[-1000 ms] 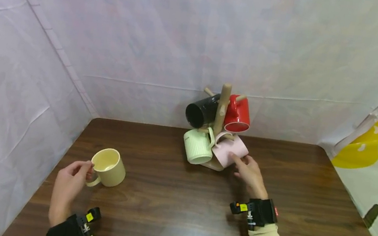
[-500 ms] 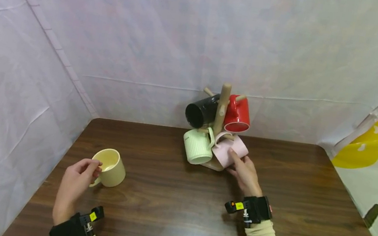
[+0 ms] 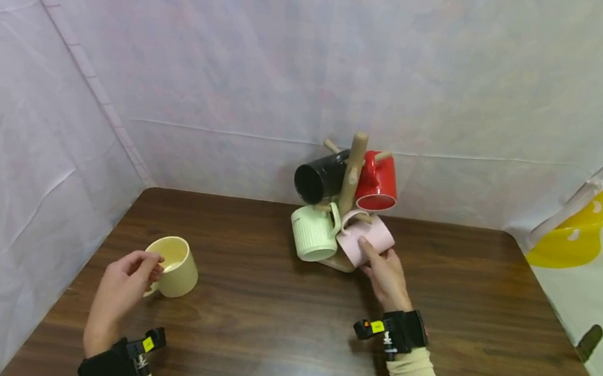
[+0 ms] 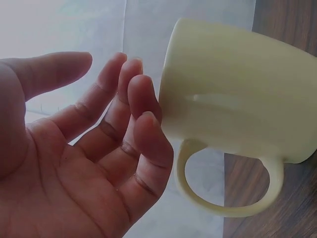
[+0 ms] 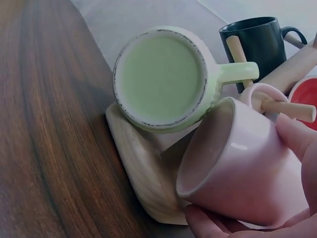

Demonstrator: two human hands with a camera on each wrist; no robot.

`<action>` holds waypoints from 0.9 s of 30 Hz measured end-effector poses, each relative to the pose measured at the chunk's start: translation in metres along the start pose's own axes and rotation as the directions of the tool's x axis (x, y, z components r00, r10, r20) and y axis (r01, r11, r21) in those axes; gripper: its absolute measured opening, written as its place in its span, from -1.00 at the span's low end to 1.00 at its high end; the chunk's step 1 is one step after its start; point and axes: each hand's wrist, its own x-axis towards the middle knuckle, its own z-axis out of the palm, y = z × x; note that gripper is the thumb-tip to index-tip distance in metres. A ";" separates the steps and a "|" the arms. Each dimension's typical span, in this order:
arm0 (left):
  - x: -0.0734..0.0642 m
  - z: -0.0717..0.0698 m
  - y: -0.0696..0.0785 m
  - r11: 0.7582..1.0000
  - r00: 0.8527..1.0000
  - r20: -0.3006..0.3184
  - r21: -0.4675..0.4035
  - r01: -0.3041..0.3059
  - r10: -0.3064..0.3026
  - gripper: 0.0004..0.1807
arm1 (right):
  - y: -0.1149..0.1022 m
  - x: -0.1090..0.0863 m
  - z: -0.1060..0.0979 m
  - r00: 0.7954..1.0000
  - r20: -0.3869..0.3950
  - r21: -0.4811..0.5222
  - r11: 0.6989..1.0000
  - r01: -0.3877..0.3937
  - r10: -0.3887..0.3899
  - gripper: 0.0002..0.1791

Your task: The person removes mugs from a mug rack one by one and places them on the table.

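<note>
A pale yellow mug stands upright on the left of the table, its handle turned toward my left hand. That hand is beside the rim and handle with fingers loosely bent; the left wrist view shows the thumb apart from the fingertips, which lie close against the mug. Whether they touch it I cannot tell. My right hand holds a pink mug, thumb on one side and fingers beneath. The pink mug's handle loops round a peg of the wooden mug tree.
A ribbed light green mug hangs left of the pink one. Higher on the tree hang a black mug and a red mug. The tree stands near the back edge of the brown wooden table, before a white cloth wall.
My left hand has shifted slightly right, from the handle side toward the yellow mug's rim. My right hand has moved a little left, its fingers reaching further under the pink mug. The mugs stay put.
</note>
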 end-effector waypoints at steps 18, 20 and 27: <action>-0.001 0.002 0.003 1.000 1.000 -0.008 0.018 -0.011 0.012 -0.55 | -0.003 -0.002 -0.007 1.000 -0.027 0.039 0.999 0.012 -0.011 -0.24; -0.001 0.002 0.004 1.000 1.000 -0.007 0.022 -0.018 0.018 -0.55 | -0.006 -0.004 -0.009 0.999 -0.034 0.018 1.000 0.019 -0.018 -0.23; 0.000 0.006 0.007 0.997 0.998 0.021 0.047 -0.055 0.054 -0.54 | -0.021 -0.015 -0.015 0.999 -0.036 -0.050 0.998 0.036 -0.038 -0.21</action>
